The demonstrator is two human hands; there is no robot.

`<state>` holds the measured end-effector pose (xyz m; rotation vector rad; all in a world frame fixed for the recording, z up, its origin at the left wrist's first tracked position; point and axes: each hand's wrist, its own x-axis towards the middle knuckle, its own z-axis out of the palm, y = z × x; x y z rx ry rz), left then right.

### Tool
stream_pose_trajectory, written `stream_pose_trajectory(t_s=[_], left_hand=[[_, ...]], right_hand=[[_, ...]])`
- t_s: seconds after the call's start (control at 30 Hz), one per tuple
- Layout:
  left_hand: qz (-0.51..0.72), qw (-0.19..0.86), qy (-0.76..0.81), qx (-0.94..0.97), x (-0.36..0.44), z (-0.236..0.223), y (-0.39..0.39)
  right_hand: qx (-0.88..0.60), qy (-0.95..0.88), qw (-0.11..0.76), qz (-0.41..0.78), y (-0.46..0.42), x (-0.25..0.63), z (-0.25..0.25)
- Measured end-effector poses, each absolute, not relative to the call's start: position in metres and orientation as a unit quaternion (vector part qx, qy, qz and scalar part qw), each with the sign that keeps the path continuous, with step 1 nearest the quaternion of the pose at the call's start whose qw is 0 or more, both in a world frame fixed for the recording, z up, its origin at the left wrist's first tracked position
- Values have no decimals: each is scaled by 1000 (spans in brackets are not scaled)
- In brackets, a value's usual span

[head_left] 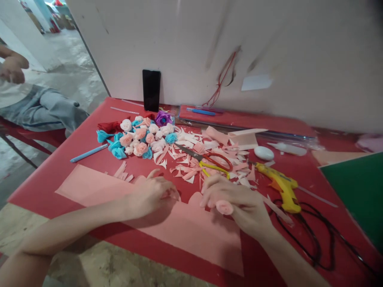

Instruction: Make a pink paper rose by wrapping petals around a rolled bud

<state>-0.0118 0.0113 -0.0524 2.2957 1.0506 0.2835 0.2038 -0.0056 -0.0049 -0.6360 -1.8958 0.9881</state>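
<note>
My right hand [236, 199] is curled around a small pink paper rose [224, 207], holding it just above a long pink paper strip [191, 235] on the red table [56, 175]. My left hand [155, 193] rests on the same strip a little to the left, fingers bent and pinched on a bit of pink paper. Between the two hands the strip's scalloped edge shows.
A pile of pink, white, blue and purple paper roses [140, 139] lies behind, with paper scraps [209, 155], red-and-yellow scissors [211, 161], a yellow glue gun [281, 185] with black cord, a blue pen [88, 153], a phone [151, 89] against the wall, green sheet [356, 191]. Another person's knee [44, 107] is at far left.
</note>
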Motion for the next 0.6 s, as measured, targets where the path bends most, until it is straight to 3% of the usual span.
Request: stream_pose_trajectory(t_s=[0.33,0.6], left_hand=[[280,403,381,783,-6,32,22],[372,438,296,763,28,60,35]], right_hand=[[-357,-807,369,291,-10,211,16],[-375,-789,412,260,-8,202,37]])
